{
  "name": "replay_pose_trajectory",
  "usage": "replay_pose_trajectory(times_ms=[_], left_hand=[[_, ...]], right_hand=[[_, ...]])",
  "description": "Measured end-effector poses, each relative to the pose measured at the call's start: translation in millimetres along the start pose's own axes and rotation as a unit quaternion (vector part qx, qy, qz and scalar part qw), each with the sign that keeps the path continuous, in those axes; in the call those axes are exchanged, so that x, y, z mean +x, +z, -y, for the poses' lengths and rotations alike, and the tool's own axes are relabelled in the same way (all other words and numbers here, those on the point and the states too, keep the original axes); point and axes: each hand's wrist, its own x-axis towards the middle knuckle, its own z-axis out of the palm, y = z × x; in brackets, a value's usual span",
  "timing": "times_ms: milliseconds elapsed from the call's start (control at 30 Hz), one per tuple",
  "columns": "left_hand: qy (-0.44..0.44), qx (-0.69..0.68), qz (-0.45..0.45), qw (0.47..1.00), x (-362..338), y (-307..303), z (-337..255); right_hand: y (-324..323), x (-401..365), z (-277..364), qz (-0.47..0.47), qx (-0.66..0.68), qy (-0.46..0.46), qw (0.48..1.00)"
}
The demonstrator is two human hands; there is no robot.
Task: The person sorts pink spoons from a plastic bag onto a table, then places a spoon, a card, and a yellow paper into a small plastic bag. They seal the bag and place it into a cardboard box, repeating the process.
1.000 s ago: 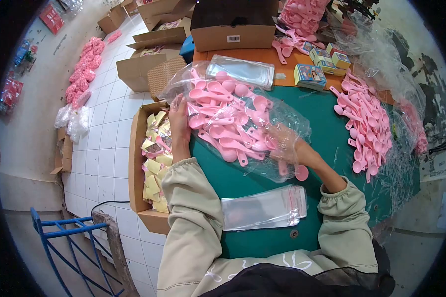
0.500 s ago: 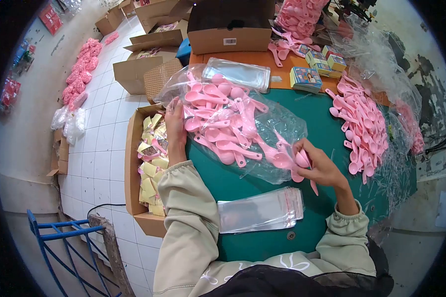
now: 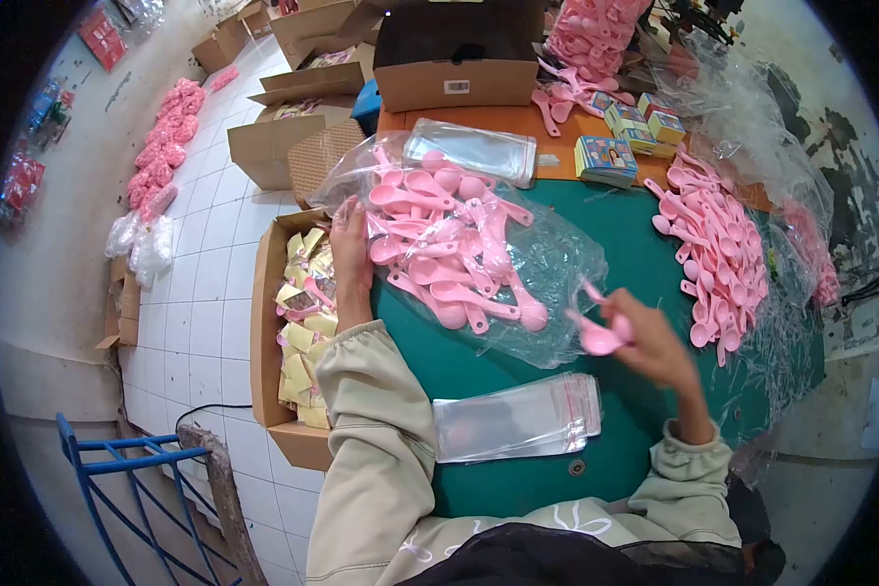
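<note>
A clear plastic bag point(image 3: 557, 254) lies open on the green table, with many pink spoons point(image 3: 444, 244) in and on it. My left hand point(image 3: 350, 244) is closed on the bag's left edge. Right of the bag, my right hand point(image 3: 645, 337), blurred by motion, is closed round a few pink spoons point(image 3: 601, 338). Below them lies a stack of clear flat sleeves point(image 3: 508, 418). Another heap of pink spoons point(image 3: 718, 254) rests at the right of the table.
A carton of yellow-carded packets point(image 3: 269, 342) stands left of the table point(image 3: 518, 483). At the back are an open brown box point(image 3: 454, 83), more clear sleeves point(image 3: 474, 151) and small card stacks point(image 3: 606, 159). A blue metal frame point(image 3: 137, 459) stands at lower left.
My right hand has moved right and slightly down, taking spoons away from the bag's lower right side. My left hand still holds the bag's left edge.
</note>
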Motion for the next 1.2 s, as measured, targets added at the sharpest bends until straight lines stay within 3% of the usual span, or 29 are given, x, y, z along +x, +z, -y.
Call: replay_pose_trajectory(times_ms=[33, 100, 167, 200, 233, 300, 333, 367, 400, 433, 467, 633, 733, 833, 933, 1033, 1133, 1200], left_hand=[[-0.001, -0.004, 0.004, 1.0, -2, 1, -2], [-0.005, -0.013, 0.016, 1.0, -4, 4, -6], [-0.006, -0.011, 0.012, 1.0, -2, 3, -3], [-0.006, -0.01, 0.01, 1.0, -2, 3, -4], [-0.009, -0.014, 0.01, 1.0, -2, 4, -5], [-0.013, -0.019, 0.006, 1.0, -5, 5, -7], [-0.004, -0.001, -0.001, 1.0, -4, 5, -5], [-0.006, -0.003, 0.0, 1.0, -2, 2, -4], [-0.008, -0.005, 0.003, 1.0, 0, 0, -1], [-0.012, -0.007, 0.008, 1.0, 2, 0, 2], [-0.011, -0.018, 0.004, 1.0, 4, -1, 5], [-0.017, -0.024, 0.016, 0.999, -4, 4, -5], [-0.016, -0.03, 0.016, 0.999, 1, 1, -2], [-0.02, -0.034, 0.017, 0.999, -1, 2, -3], [-0.027, -0.044, 0.02, 0.998, 1, 2, -3], [-0.025, -0.054, 0.024, 0.998, 0, 3, -4], [-0.021, -0.04, 0.016, 0.999, -2, 4, -5], [-0.014, -0.034, 0.011, 0.999, -3, 5, -6]], right_hand=[[-24, -4, 1, 0.038, 0.014, 0.02, 0.999], [-67, -9, -27, -0.022, -0.091, -0.027, 0.995], [-102, -2, -47, -0.104, -0.154, 0.006, 0.983], [-101, -2, -45, -0.175, -0.322, 0.029, 0.93], [-98, 0, -41, -0.241, -0.48, 0.05, 0.842], [-90, 5, -52, -0.241, -0.494, 0.062, 0.833], [-82, 12, -53, -0.174, -0.356, 0.055, 0.917], [-66, 19, -50, -0.047, -0.236, 0.006, 0.971], [-43, 32, -23, 0.08, -0.109, -0.041, 0.99], [-17, 44, -8, 0.126, -0.015, -0.109, 0.986], [10, 55, 0, 0.134, -0.051, -0.172, 0.975], [68, 112, 24, -0.049, -0.221, -0.228, 0.947], [80, 130, 18, 0.005, -0.087, -0.135, 0.987], [90, 129, -12, 0.001, -0.121, -0.191, 0.974], [84, 114, -21, -0.091, -0.092, -0.223, 0.966], [57, 88, 0, -0.054, 0.075, -0.121, 0.988], [40, 67, 11, 0.019, 0.294, 0.042, 0.955], [40, 56, 3, -0.025, 0.278, -0.011, 0.96]])
